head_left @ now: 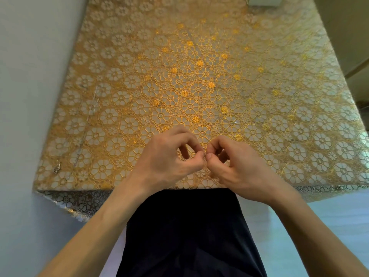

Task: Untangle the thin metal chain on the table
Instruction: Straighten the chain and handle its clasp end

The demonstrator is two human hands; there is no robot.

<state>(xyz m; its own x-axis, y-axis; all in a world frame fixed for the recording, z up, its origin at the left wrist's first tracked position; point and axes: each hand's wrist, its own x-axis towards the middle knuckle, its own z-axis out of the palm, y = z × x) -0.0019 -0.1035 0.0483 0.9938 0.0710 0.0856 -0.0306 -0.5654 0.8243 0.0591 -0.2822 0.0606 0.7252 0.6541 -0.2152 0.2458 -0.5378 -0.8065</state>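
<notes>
Both hands meet just above the near edge of the table (279,96), which wears a gold floral lace cloth. My left hand (169,158) and my right hand (233,162) each pinch thumb against forefinger, tips almost touching. A tiny glint of thin metal chain (204,156) shows between the fingertips; most of it is hidden by the fingers. Another thin silver chain (83,134) lies stretched along the left side of the table, ending in a small clump (57,167) near the front left corner.
A pale wall runs along the left of the table. A white object (261,1) stands at the far edge. A wooden shelf or cabinet (351,37) is at the right. My dark trousers (189,236) fill the space below the table's front edge.
</notes>
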